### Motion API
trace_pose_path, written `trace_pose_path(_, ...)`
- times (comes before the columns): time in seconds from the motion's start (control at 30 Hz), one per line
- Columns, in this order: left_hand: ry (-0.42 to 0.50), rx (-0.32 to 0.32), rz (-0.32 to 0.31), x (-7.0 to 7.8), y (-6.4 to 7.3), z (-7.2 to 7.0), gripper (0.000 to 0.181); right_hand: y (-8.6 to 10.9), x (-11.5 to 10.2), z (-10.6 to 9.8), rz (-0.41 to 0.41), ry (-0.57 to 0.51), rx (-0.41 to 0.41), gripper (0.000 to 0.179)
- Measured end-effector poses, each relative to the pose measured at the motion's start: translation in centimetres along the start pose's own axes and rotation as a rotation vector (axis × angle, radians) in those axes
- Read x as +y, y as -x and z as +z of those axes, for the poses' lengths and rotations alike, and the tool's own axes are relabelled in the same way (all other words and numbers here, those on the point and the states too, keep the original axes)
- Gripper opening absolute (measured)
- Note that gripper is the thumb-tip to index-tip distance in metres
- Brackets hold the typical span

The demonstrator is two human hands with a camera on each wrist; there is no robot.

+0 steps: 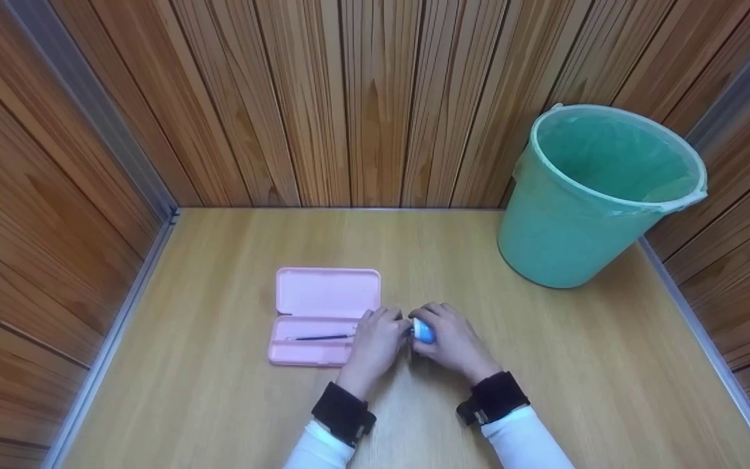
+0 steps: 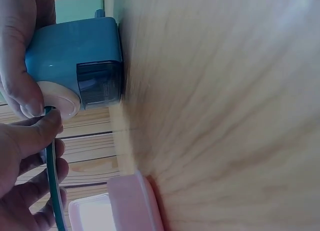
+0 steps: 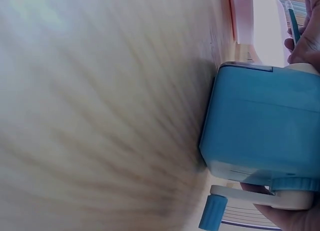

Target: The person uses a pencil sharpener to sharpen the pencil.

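My left hand (image 1: 377,339) pinches a dark green pencil (image 2: 52,176) near one end. That end sits in the round cream-coloured opening of a blue crank pencil sharpener (image 3: 262,123); its tip is hidden inside. Curled round the sharpener is my right hand (image 1: 451,342), holding it on the table. The crank handle (image 3: 214,212) hangs on the side away from the pencil, low in the right wrist view. Left of my hands lies an unfolded pink pencil case (image 1: 328,291), its lid laid back; the pencil's far end passes above its lower half.
At the back right stands a tall green bin (image 1: 560,241) with a plastic liner. Wooden plank walls (image 1: 375,111) enclose the light wooden table (image 1: 219,404) at the back and both sides, with grey metal strips along the edges.
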State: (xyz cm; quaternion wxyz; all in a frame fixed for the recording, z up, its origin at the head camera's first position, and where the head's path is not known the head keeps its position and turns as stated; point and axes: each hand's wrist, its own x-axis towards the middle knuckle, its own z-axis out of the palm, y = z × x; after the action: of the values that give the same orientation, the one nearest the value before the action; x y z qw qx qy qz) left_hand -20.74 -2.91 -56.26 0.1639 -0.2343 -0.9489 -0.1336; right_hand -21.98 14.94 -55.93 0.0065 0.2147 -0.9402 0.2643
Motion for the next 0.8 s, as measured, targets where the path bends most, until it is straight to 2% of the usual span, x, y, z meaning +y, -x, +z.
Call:
trace_pose_path(0.17,0.027,-0.027,0.0,-0.3,0.1,-0.1,0.022,0.0,-0.2,0.1,0.04,-0.025,-0.005,0.046)
trace_pose_path(0.27,0.049,-0.03,0.004,-0.5,0.1,-0.1,0.021,0.0,-0.1,0.2,0.019,-0.021,0.019,0.045)
trace_pose_path(0.47,0.052,0.013,0.032,-0.9,0.0,-0.1,0.013,0.0,-0.1,0.3,-0.022,0.007,0.063,0.045)
trace_pose_path(0.63,0.06,0.054,0.051,-1.2,0.0,0.0,0.007,0.0,-0.3,0.2,-0.002,0.009,0.058,0.046)
trace_pose_path(0.8,0.099,0.055,0.05,-1.5,0.1,-0.1,0.004,-0.1,-0.5,0.1,0.046,-0.01,0.021,0.045)
